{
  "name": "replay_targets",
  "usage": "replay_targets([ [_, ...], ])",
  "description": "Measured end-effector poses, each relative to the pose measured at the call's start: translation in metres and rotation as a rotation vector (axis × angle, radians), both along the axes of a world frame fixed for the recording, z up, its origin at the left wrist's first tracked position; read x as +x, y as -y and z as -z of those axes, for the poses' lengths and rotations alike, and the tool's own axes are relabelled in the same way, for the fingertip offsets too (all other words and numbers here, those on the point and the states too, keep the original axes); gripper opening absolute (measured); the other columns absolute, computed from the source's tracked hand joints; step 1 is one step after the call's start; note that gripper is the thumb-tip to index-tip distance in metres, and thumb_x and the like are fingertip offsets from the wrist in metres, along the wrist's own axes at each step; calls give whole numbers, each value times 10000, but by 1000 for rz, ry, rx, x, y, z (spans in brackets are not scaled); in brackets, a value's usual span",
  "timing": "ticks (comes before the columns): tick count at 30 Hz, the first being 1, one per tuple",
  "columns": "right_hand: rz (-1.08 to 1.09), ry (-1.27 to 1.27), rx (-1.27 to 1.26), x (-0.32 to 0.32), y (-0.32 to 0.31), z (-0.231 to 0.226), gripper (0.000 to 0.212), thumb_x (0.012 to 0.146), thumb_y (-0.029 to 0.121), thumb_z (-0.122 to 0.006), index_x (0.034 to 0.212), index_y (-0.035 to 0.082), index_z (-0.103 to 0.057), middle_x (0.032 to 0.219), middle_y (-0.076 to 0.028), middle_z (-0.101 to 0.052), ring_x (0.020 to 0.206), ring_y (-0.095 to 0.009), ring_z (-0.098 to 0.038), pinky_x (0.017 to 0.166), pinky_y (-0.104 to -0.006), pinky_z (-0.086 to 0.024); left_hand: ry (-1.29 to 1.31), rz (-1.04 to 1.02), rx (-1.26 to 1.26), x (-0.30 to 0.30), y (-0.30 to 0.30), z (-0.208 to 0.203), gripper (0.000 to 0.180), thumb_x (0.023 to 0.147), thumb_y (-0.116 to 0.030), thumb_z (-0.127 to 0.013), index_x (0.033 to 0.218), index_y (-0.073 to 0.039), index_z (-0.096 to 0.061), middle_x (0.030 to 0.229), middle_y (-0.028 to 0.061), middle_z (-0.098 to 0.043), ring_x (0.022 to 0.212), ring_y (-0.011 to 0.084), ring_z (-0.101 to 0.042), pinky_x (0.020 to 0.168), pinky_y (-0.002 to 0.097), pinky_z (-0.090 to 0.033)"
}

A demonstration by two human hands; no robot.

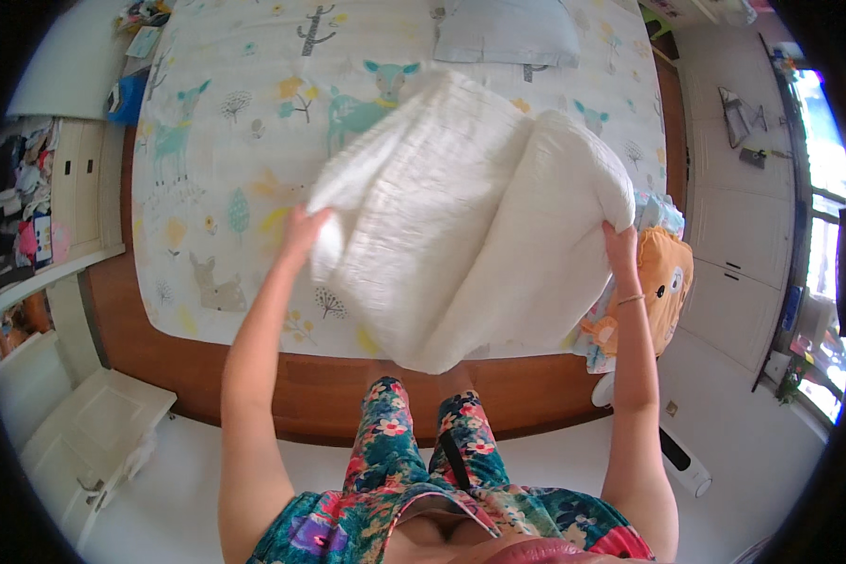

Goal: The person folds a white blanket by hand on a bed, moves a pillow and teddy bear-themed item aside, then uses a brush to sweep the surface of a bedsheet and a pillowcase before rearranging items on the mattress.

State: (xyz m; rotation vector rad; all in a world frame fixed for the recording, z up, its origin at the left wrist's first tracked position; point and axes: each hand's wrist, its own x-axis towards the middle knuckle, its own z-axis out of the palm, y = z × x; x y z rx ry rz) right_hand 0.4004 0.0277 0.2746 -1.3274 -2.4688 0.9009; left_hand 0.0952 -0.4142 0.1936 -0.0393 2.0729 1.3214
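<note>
A thick white quilt (432,207) spreads between my two hands over the bed, its near edge hanging by the wooden bed frame. My left hand (305,230) is closed on the quilt's left edge. On the opposite edge, my right hand (619,242) grips the quilt too, with a thin bracelet at that wrist. Underneath lies a white bed sheet (240,141) printed with deer, trees and leaves; the quilt hides its middle.
A pale pillow (508,33) lies at the far side of the bed. By my right arm sits an orange animal-faced cushion (665,282) beside folded cloth. A wooden bed frame (310,390) runs in front of my legs. Open shelves (19,188) with clothes stand left.
</note>
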Motion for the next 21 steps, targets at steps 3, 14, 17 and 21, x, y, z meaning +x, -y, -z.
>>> replay_targets([
  [3, -77, 36, 37, -34, -7, -3, 265, 758, 133, -576, 974, -20, -567, 844, -190, -619, 814, -291, -607, 691, -352, -455, -159, -171, -69, -38, 89, -19, 338, 730, -204, -631, 942, 54, -578, 827, 95, -613, 677, 148, -567, 610, 263, -446],
  [14, 317, 609, 434, -114, 39, 64, 367, 767, 156, -499, 1103, 13, -463, 992, -185, -535, 942, -289, -541, 747, -376, -452, -486, -256, -971, -18, 264, 61, 489, 744, -302, -614, 1083, 11, -453, 1018, 236, -474, 971, 357, -470, 798, 412, -400],
  [17, -48, 653, 736, -129, 109, 82, 337, 782, 106, -446, 1112, 34, -456, 987, -141, -527, 914, -249, -537, 712, -348, -454, -366, -193, -758, 18, 281, 99, 411, 759, -297, -582, 978, 29, -465, 954, 247, -516, 912, 348, -511, 783, 419, -413],
  [21, -617, 91, 11, -133, 246, 135, 237, 798, 57, -437, 1025, 26, -498, 905, -180, -554, 827, -318, -542, 705, -393, -435, -294, -197, -496, 89, 269, 139, 389, 763, -306, -570, 926, 45, -523, 904, 231, -581, 878, 365, -554, 748, 421, -428],
])
